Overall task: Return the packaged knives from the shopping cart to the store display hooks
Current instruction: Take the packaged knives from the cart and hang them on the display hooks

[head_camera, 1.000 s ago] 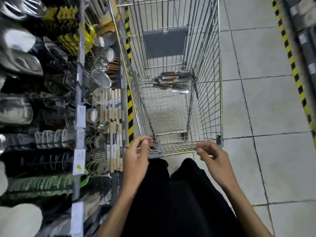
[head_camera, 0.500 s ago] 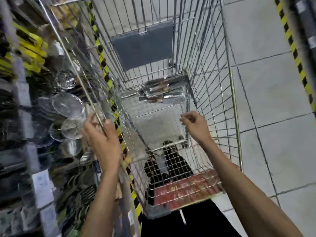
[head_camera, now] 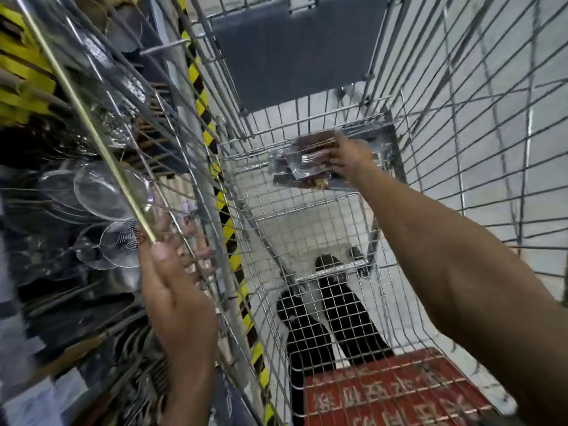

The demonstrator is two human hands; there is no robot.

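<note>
right hand (head_camera: 347,161) deep in the shopping cart (head_camera: 307,229), fingers curled on the packaged knives (head_camera: 307,162) at its far end; left hand (head_camera: 175,290) grips the left rim, likely bracing the lean.

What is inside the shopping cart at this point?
Packaged knives lie at the far end of the shopping cart, gripped by the right hand. The hand covers their right ends, and blur hides how many packs there are.
</note>
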